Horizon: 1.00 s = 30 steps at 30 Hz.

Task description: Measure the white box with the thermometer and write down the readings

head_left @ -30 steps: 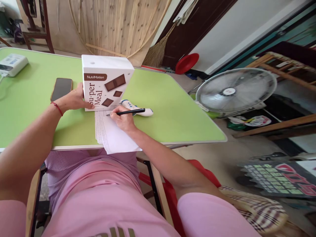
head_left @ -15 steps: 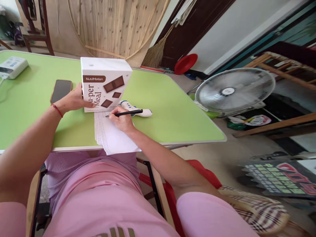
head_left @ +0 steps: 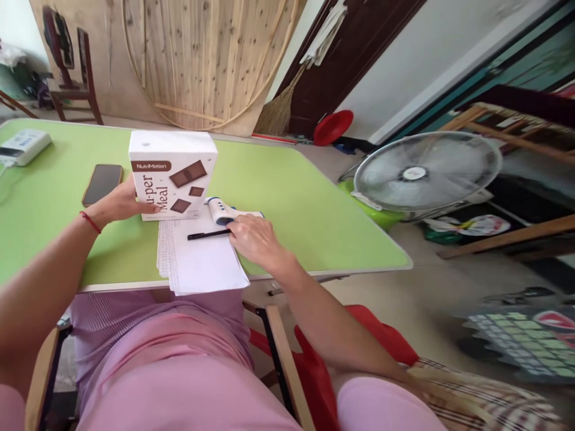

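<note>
My left hand [head_left: 117, 202] grips the lower left side of a white NutriMotion box [head_left: 173, 179], thumb across its front, and the box stands upright. My right hand [head_left: 257, 240] is closed at the handle of a white and blue infrared thermometer [head_left: 220, 211], its fingertips partly hidden. A black pen [head_left: 206, 234] lies across the stack of papers [head_left: 206, 266], its right end meeting my right fingers. Small print runs along the left edges of the sheets, which lie at the table's near edge.
On the green table [head_left: 287, 197] a phone [head_left: 102, 184] lies left of the box, and a white power bank [head_left: 24, 147] with a cable lies farther left. A large fan [head_left: 426, 170] stands beyond the right edge. A red stool [head_left: 314, 377] is beside my chair.
My right hand has gone from writing with the pen to the thermometer; the pen now lies on the papers. The thermometer has turned slightly. My left hand still holds the box.
</note>
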Each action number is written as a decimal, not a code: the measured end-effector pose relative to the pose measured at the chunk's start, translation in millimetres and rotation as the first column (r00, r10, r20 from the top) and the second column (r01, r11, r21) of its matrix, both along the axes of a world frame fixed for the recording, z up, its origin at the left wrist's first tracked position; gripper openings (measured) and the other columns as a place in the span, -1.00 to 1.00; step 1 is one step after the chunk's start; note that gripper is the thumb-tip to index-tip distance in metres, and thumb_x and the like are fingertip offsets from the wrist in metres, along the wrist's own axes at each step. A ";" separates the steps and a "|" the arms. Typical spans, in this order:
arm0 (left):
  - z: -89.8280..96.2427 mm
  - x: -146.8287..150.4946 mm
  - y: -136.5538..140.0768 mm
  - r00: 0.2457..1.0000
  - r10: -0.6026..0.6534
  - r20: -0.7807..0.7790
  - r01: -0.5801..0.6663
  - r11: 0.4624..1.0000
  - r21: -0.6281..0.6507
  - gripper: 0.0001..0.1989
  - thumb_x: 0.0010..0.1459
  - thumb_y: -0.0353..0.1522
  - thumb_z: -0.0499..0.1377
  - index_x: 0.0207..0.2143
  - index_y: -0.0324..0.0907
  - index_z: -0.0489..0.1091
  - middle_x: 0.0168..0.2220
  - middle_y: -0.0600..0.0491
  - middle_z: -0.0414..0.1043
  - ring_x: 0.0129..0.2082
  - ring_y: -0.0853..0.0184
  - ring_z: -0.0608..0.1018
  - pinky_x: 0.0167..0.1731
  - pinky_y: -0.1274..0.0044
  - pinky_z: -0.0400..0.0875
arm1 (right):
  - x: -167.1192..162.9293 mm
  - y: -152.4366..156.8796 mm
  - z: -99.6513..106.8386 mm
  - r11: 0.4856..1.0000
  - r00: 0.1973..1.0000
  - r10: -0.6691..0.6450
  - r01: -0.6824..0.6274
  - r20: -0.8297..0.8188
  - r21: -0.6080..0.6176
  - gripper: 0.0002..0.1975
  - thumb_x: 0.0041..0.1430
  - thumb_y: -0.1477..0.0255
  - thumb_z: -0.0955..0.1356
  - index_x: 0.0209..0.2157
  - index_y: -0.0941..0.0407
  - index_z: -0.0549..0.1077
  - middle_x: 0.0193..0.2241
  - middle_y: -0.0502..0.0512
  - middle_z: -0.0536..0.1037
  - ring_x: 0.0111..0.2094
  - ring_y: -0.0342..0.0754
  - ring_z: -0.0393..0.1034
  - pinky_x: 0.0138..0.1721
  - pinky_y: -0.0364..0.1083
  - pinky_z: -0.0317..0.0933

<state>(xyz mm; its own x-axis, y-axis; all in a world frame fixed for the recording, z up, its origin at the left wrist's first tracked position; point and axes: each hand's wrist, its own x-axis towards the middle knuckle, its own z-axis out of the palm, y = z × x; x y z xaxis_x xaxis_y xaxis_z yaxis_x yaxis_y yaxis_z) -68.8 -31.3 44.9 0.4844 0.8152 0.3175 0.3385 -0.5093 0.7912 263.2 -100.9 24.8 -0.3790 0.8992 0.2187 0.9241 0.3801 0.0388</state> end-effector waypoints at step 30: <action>29.1 51.3 -202.2 0.749 0.230 -0.622 -0.081 0.962 0.259 -0.32 0.39 0.00 0.10 0.45 0.17 -0.02 0.41 -0.05 0.14 0.38 0.03 0.30 0.23 0.18 0.48 | 57.2 -51.5 -21.3 0.918 0.777 0.397 -0.339 -0.488 0.206 -0.68 0.39 0.26 0.33 0.11 -0.02 0.51 0.14 0.22 0.54 0.17 0.20 0.41 0.20 0.32 0.28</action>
